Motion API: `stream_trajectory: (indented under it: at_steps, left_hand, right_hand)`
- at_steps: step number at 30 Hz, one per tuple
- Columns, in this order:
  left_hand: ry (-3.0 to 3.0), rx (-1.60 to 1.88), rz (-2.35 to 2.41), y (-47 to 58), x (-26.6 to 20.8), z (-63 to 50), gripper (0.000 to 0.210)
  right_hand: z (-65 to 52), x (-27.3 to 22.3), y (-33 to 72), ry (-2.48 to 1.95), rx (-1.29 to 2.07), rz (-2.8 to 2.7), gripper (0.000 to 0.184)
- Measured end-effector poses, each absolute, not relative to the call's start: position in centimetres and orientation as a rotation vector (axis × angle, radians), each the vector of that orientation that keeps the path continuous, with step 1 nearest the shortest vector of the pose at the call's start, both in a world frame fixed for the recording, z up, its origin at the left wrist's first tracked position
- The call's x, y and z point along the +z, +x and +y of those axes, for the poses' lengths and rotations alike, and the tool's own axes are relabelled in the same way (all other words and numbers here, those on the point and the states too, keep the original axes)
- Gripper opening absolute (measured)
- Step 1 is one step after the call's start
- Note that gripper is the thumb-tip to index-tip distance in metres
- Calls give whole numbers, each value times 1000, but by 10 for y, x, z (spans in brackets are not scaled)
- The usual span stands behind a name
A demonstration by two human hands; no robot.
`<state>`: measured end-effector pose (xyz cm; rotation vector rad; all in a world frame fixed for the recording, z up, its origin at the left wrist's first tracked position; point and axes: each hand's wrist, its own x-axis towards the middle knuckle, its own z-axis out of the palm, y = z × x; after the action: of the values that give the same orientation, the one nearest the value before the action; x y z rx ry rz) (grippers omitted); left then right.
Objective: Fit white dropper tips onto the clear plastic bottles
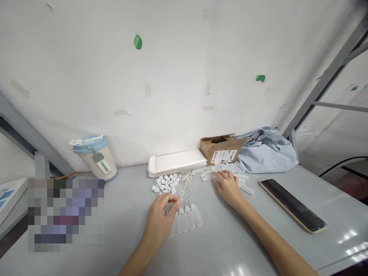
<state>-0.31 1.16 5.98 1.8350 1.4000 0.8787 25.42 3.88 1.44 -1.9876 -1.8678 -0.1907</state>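
Bent over the left end of a row of translucent small plastic bottles (188, 218), my left hand (161, 212) has its thumb and index finger brought together at a thin white cord (182, 194). Several bottles lie side by side, each with a curled cord at its top. My right hand (228, 188) reaches into a heap of similar clear bottles (208, 175); its fingers are apart and touch the heap. Between the hands and the wall are a pile of small white caps (165, 184) and a tangle of loose white cords (186, 179).
Behind the piles stand a stack of white flat boxes (179, 160) and an open cardboard box (222, 149). Blue cloth (266, 153) is bunched at the back right. A phone (291, 205) lies right, a blue-lidded tumbler (96, 159) stands left. Part of the left is pixelated.
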Motion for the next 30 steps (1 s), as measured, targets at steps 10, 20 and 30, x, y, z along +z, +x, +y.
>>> stream_trajectory:
  at_steps: [10, 20, 30]
  left_hand:
    - [1641, 859, 1345, -9, 66, 14, 18]
    - [1365, 823, 1080, -9, 76, 11, 20]
    - [1276, 815, 1014, -6, 77, 4, 21]
  right_hand:
    - [30, 28, 252, -1839, -200, -1727, 20]
    - [4, 52, 217, -1478, 402, -1707, 15]
    - [-10, 42, 183, -1310, 351, -1869, 17]
